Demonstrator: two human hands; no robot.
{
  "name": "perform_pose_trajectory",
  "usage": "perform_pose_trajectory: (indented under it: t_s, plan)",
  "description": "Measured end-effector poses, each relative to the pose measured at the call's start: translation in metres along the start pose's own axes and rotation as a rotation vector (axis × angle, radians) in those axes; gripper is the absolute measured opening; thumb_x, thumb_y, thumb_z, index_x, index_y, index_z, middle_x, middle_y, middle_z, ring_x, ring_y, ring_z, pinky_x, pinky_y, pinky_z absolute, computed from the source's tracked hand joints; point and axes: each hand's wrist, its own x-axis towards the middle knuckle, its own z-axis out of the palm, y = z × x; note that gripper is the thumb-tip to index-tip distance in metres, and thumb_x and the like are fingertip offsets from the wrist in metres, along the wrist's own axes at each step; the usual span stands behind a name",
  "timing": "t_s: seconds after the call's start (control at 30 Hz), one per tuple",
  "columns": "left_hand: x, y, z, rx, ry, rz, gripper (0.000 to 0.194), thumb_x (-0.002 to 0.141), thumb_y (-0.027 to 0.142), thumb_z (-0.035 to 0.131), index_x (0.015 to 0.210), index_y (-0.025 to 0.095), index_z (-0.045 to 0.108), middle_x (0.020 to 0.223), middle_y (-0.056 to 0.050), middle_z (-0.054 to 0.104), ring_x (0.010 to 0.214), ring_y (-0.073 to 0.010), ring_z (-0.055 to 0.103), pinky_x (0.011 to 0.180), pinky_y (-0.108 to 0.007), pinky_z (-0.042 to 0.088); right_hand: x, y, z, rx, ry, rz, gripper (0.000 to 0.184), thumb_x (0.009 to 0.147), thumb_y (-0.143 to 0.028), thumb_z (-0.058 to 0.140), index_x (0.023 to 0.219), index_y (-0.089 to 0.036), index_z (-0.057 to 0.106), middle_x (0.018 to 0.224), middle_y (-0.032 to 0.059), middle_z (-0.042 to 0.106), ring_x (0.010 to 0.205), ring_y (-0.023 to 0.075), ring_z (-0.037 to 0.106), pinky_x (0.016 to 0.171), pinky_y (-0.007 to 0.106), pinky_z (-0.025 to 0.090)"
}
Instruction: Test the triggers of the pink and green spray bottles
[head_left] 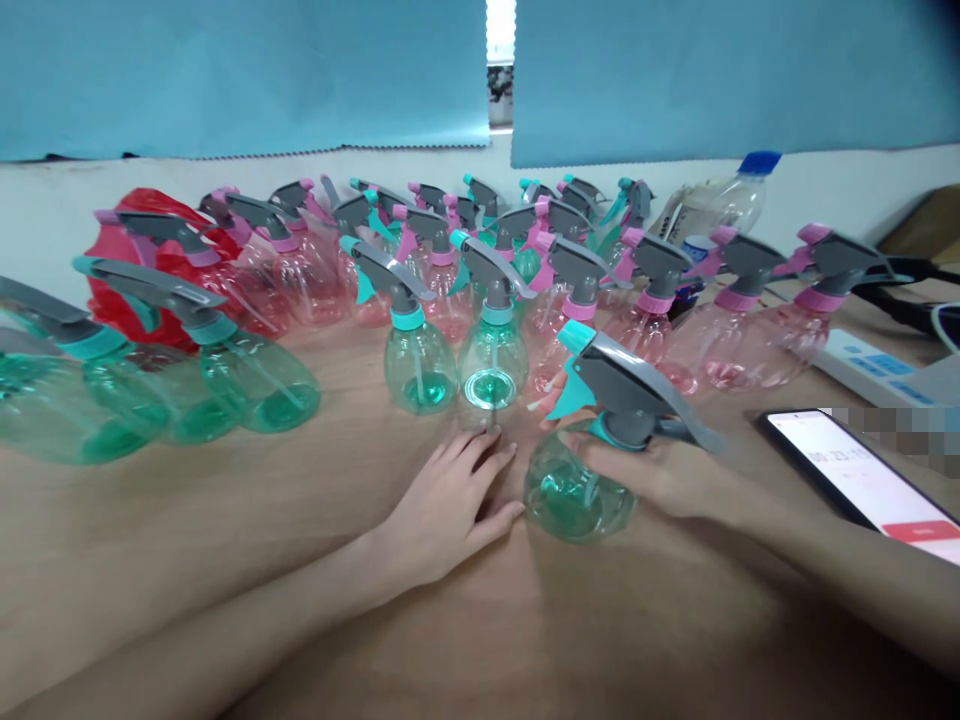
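My right hand (652, 470) is wrapped round the neck of a green spray bottle (574, 500) with a grey and turquoise trigger head. The bottle leans a little, its base close to the tabletop; I cannot tell whether it touches. My left hand (457, 490) lies on the table with fingers spread, holding nothing, just left of that bottle. Beyond its fingertips stand two more green spray bottles (420, 365) side by side. Pink spray bottles (649, 325) form a row behind and to the right.
Several green spray bottles (259, 385) stand at the left, near a red plastic bag (169, 265). A phone (862, 475) showing a timer lies at the right, beside a white box (874, 365). A clear bottle with a blue cap (742, 195) stands by the wall, below blue curtains (240, 75).
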Motion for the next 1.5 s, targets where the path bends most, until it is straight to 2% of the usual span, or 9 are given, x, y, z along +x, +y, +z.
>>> perform_pose_trajectory:
  t_s: [0.1, 0.23, 0.37, 0.43, 0.53, 0.87, 1.07, 1.4, 1.5]
  plan:
    - [-0.001, 0.000, 0.000, 0.003, -0.005, 0.002, 0.054, 0.094, 0.048, 0.050, 0.135, 0.014, 0.048, 0.140, -0.015, 0.048, 0.131, -0.0308, 0.038, 0.106, -0.048, 0.034, -0.001, 0.002, -0.001, -0.030, 0.036, -0.032, 0.021, 0.070, -0.012, 0.056, 0.084, -0.028, 0.056, 0.086, -0.0009, 0.065, 0.073, 0.0145, 0.068, 0.066, 0.025, 0.061]
    - [-0.001, -0.001, 0.000, 0.000, -0.002, 0.000, 0.056, 0.093, 0.048, 0.051, 0.136, 0.012, 0.047, 0.139, -0.015, 0.049, 0.131, -0.0305, 0.039, 0.105, -0.047, 0.035, -0.001, 0.008, -0.001, 0.034, -0.017, -0.052, 0.018, 0.073, -0.010, 0.054, 0.078, -0.027, 0.059, 0.096, -0.0013, 0.068, 0.077, 0.0133, 0.070, 0.068, 0.024, 0.061]
    - [-0.001, 0.000, 0.001, -0.001, 0.000, 0.006, 0.055, 0.093, 0.046, 0.051, 0.135, 0.012, 0.048, 0.139, -0.014, 0.049, 0.131, -0.0301, 0.039, 0.105, -0.048, 0.035, -0.001, 0.013, 0.000, 0.099, -0.058, -0.044, 0.034, 0.075, -0.007, 0.054, 0.101, -0.028, 0.060, 0.126, -0.0003, 0.061, 0.096, 0.0163, 0.069, 0.083, 0.029, 0.060]
    - [-0.001, 0.000, 0.001, -0.001, 0.002, 0.009, 0.054, 0.093, 0.046, 0.051, 0.135, 0.012, 0.048, 0.139, -0.015, 0.048, 0.131, -0.0300, 0.039, 0.106, -0.048, 0.034, -0.002, 0.013, 0.001, 0.132, -0.073, -0.008, 0.042, 0.077, -0.008, 0.055, 0.114, -0.028, 0.055, 0.132, 0.0022, 0.057, 0.104, 0.0179, 0.067, 0.088, 0.030, 0.059]
    - [-0.002, 0.000, 0.001, 0.001, 0.006, 0.012, 0.054, 0.093, 0.046, 0.052, 0.135, 0.012, 0.048, 0.140, -0.015, 0.048, 0.131, -0.0300, 0.039, 0.107, -0.048, 0.034, -0.002, 0.014, 0.002, 0.165, -0.087, 0.043, 0.049, 0.078, -0.011, 0.058, 0.124, -0.027, 0.046, 0.135, 0.0054, 0.055, 0.104, 0.0187, 0.068, 0.088, 0.031, 0.059]
    - [-0.001, -0.001, 0.002, 0.013, 0.025, 0.023, 0.053, 0.094, 0.047, 0.050, 0.134, 0.012, 0.048, 0.138, -0.015, 0.049, 0.130, -0.0309, 0.041, 0.104, -0.048, 0.036, -0.003, 0.017, 0.002, 0.128, -0.075, 0.036, 0.050, 0.080, -0.012, 0.059, 0.126, -0.026, 0.046, 0.138, 0.0058, 0.053, 0.104, 0.0197, 0.068, 0.086, 0.031, 0.059]
    - [-0.001, 0.000, 0.002, 0.018, 0.031, 0.026, 0.052, 0.093, 0.045, 0.051, 0.134, 0.013, 0.049, 0.139, -0.015, 0.049, 0.130, -0.0303, 0.041, 0.104, -0.048, 0.036, -0.002, 0.017, 0.002, 0.087, -0.063, -0.019, 0.053, 0.079, -0.009, 0.056, 0.128, -0.028, 0.048, 0.138, 0.0043, 0.053, 0.106, 0.0202, 0.066, 0.085, 0.031, 0.060]
    - [0.001, -0.002, 0.003, 0.031, 0.038, 0.029, 0.053, 0.093, 0.045, 0.052, 0.134, 0.012, 0.049, 0.138, -0.015, 0.050, 0.130, -0.0294, 0.041, 0.105, -0.047, 0.036, -0.001, 0.014, 0.001, -0.044, -0.025, -0.094, 0.050, 0.078, -0.012, 0.053, 0.125, -0.028, 0.051, 0.121, 0.0027, 0.065, 0.092, 0.0192, 0.070, 0.083, 0.035, 0.060]
    - [0.001, -0.001, 0.002, 0.030, 0.044, 0.031, 0.052, 0.094, 0.045, 0.051, 0.134, 0.013, 0.049, 0.139, -0.014, 0.049, 0.130, -0.0292, 0.040, 0.105, -0.047, 0.035, -0.001, 0.015, 0.002, -0.037, -0.010, -0.105, 0.052, 0.077, -0.011, 0.053, 0.126, -0.028, 0.050, 0.120, 0.0018, 0.066, 0.103, 0.0203, 0.067, 0.089, 0.035, 0.057]
